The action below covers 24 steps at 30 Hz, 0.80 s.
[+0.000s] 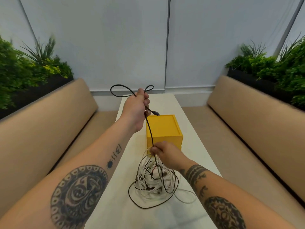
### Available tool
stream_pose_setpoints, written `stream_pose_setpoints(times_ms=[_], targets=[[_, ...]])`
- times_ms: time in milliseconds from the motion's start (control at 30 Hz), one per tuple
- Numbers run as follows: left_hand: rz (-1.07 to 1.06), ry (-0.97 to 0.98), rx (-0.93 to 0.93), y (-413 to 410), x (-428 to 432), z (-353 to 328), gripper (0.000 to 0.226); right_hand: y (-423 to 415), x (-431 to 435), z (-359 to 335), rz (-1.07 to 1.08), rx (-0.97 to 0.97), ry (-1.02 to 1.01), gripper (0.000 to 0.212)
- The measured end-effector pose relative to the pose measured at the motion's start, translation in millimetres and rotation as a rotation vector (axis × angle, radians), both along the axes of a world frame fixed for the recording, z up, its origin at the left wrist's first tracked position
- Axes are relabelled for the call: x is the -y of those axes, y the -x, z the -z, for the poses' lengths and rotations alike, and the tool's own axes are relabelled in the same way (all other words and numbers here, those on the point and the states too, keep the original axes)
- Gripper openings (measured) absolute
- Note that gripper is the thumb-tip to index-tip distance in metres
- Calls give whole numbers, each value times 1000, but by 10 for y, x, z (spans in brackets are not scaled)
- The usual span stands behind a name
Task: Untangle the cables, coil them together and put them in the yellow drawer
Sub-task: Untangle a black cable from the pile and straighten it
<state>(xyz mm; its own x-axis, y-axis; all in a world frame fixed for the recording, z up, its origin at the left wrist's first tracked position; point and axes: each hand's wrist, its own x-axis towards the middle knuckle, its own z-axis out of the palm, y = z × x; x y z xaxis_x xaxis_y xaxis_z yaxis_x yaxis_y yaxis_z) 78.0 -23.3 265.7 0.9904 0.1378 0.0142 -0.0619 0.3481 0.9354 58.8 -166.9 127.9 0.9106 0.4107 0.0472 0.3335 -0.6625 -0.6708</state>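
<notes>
A tangle of white and black cables (155, 184) lies on the white table (115, 204), just in front of the yellow drawer box (165, 128). My left hand (136, 108) is raised above the box and closed on a black cable (149, 128); two loops stick out above the fist and a plug end hangs beside it. That cable runs down to my right hand (163, 151), which pinches it together with some white strands at the top of the tangle, lifting them. The drawer looks closed.
Tan upholstered benches (49, 129) (255, 121) flank the narrow table on both sides. Green plants (24, 68) (280, 66) stand behind each bench. Pale wall panels close off the far end.
</notes>
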Motion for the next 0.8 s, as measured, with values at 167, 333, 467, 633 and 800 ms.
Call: stream_pose_setpoints(times_ms=[167, 333, 467, 633, 800], targets=[[-65, -257, -6, 62, -142, 153, 39, -146, 20, -260, 223, -34, -278, 27], [82, -442, -133, 213, -180, 703, 24, -275, 58, -853, 241, 88, -419, 24], [212, -600, -119, 328, -68, 1133, 24, -292, 7, -1250, 184, 77, -526, 24], [209, -651, -86, 292, 136, 1256, 25, -249, -95, -1657, 133, 108, -744, 28], [149, -732, -16, 148, 162, 1177, 27, -265, 19, -1966, 133, 144, -961, 27]])
